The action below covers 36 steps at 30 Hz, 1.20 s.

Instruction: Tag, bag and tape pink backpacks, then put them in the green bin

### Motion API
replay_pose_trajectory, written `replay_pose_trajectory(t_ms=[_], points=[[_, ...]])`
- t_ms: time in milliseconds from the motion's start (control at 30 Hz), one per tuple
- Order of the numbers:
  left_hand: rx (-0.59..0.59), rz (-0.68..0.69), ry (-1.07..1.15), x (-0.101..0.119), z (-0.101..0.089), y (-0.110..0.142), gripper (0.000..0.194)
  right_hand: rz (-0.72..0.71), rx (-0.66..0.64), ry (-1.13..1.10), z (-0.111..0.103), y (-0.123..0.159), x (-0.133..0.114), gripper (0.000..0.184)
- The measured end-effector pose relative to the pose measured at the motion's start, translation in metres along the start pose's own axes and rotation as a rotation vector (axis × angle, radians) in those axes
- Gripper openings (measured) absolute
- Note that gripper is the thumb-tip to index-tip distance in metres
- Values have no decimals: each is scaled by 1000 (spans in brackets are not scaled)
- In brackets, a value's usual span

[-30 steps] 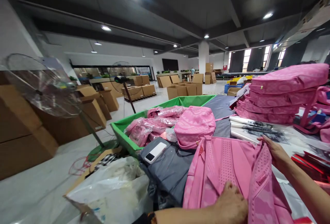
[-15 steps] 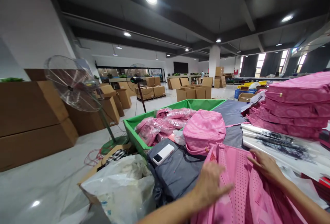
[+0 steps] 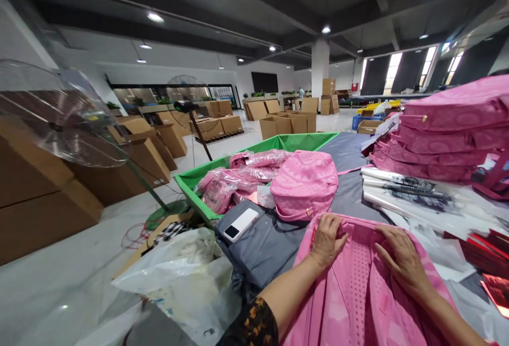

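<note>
Far left: fan (image 3: pixel 58 123) in front of brown cartons (image 3: pixel 47 218). Right of these, a white plastic bag (image 3: pixel 183 282), partly crumpled. Beyond it, green bin (image 3: pixel 186 182) containing pink bundles (image 3: pixel 222 189) in clear wrap. White phone (image 3: pixel 240 225) lies on the grey cover (image 3: pixel 274 266) of the table. Just beside the bin: rounded pink backpack (image 3: pixel 304 184), zip pull facing the camera.

Nearest the person: large pink backpack (image 3: pixel 338 314), strap side up, perforated panel visible. Left hand (image 3: pixel 328 240) at its top edge, fingers bent over; cannot tell if the grip is closed. Right hand (image 3: pixel 403 256) rests farther along that edge, grip open, thumb apart from fingers.

Right: clear plastic sleeves (image 3: pixel 405 192), stacked pink backpacks (image 3: pixel 453 139) behind them, red shiny sheets (image 3: pixel 473 253) nearer.
</note>
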<state>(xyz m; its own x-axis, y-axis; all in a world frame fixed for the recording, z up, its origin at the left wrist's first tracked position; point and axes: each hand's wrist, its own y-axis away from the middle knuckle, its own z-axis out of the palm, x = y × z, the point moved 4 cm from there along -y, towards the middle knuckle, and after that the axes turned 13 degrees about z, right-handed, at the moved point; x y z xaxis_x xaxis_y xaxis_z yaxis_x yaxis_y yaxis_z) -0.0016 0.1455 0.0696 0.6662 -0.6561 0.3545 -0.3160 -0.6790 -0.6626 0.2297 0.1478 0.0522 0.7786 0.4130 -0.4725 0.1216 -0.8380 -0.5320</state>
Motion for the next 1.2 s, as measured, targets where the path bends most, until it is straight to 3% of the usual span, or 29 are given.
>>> replay_pose_trajectory(t_ms=[133, 267, 333, 433, 533, 633, 800, 867, 933, 1067, 1200], points=[[-108, 135, -28, 9, 1, 40, 33, -152, 50, 160, -9, 55, -11, 42], [-357, 184, -55, 12, 11, 55, 35, -135, -97, 151, -15, 74, -1, 40], [-457, 137, -67, 3, 21, 46, 30, -17, -265, 148, -7, 60, 13, 42], [-507, 65, -84, -17, 42, 15, 26, 162, -470, 222, 12, 18, 37, 45], [-501, 14, -125, -30, 54, -19, 29, 205, -477, 311, 26, -28, 50, 42], [-512, 9, -147, -23, 48, -35, 34, 189, -470, 354, 33, -54, 53, 33], [-425, 109, -48, 30, 39, -15, 81, 132, -406, 377, 45, -48, 53, 35], [-508, 124, 86, 49, 50, 1, 94, 122, -360, 398, 49, -38, 51, 42], [-605, 56, 166, 55, 60, 15, 103, 109, -320, 415, 47, -30, 47, 47], [-542, -5, 169, 41, 56, 24, 90, 40, -270, 385, 18, -37, 44, 53], [-495, -11, 129, 33, 51, 31, 71, 55, -309, 334, -10, -76, 59, 51]])
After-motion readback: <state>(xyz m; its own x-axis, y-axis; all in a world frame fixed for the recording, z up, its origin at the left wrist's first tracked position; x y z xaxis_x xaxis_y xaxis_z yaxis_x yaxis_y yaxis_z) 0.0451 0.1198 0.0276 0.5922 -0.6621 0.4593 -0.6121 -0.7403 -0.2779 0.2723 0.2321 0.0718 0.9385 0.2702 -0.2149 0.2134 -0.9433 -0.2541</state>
